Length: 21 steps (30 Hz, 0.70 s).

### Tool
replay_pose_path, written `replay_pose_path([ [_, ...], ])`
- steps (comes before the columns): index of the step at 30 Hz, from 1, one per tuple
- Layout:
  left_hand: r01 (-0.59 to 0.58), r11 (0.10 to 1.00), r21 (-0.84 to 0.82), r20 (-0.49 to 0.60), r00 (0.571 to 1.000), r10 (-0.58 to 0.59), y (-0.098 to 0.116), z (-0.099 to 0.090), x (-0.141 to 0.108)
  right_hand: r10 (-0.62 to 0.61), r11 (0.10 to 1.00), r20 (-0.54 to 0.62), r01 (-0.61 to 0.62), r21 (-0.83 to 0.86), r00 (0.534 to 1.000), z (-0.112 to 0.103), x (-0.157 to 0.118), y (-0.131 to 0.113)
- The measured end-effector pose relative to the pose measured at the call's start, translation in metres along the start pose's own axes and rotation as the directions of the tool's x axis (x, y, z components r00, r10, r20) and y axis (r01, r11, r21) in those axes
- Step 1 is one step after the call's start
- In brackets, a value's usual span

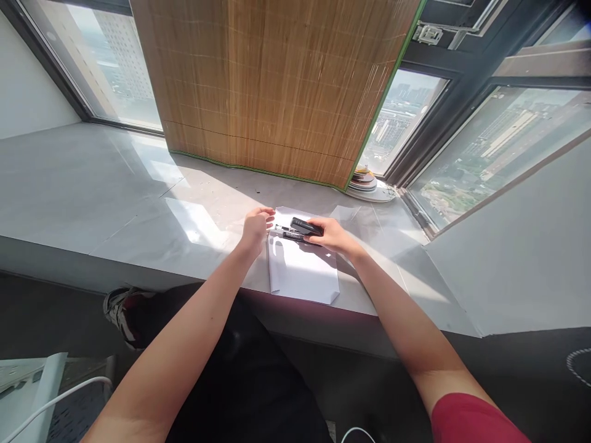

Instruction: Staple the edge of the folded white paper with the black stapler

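White paper [303, 271] with folded lower corners lies on the pale ledge. My right hand [333, 235] is closed around a black stapler [302, 229], whose upper arm stands raised from its base over the paper's upper part. My left hand [257, 229] is at the paper's upper left edge, just left of the stapler's front end. Its fingers point toward the stapler and are slightly apart; nothing shows in them.
A bamboo blind [277, 86] hangs behind the ledge [138, 215]. Stacked plates [369, 187] stand by the right window corner. A white chair-like frame [48, 394] with a cable is at the lower left.
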<state>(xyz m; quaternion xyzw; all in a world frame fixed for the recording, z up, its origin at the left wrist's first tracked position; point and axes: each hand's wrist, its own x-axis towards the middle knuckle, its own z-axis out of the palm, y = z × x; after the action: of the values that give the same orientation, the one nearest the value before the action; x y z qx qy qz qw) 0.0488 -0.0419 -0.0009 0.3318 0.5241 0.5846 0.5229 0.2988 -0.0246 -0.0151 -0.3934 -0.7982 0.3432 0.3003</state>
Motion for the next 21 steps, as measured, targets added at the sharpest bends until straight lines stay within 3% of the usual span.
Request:
replay_pose_path([
  [3,0.106,0.982,-0.156,-0.014,0.994,-0.11,0.001,0.003,-0.002,-0.047,0.998,-0.041,0.045,-0.051,0.998,-0.002,-0.001,0.0],
  [6,0.1,0.958,-0.27,-0.042,0.992,-0.115,0.003,0.005,-0.005,-0.113,0.99,-0.138,0.099,-0.101,0.984,-0.002,-0.003,-0.001],
  [10,0.178,0.884,-0.432,0.002,0.98,-0.197,0.006,0.01,-0.011,-0.361,0.899,-0.249,0.264,-0.351,0.899,-0.001,-0.005,-0.007],
  [14,0.351,0.787,-0.508,0.153,0.936,-0.318,0.011,0.017,-0.019,-0.559,0.706,-0.151,0.374,-0.601,0.815,0.001,-0.006,-0.017],
  [21,0.382,0.766,-0.517,0.165,0.923,-0.349,0.016,0.02,-0.024,-0.656,0.448,-0.008,0.381,-0.809,0.754,0.001,-0.008,-0.021],
])
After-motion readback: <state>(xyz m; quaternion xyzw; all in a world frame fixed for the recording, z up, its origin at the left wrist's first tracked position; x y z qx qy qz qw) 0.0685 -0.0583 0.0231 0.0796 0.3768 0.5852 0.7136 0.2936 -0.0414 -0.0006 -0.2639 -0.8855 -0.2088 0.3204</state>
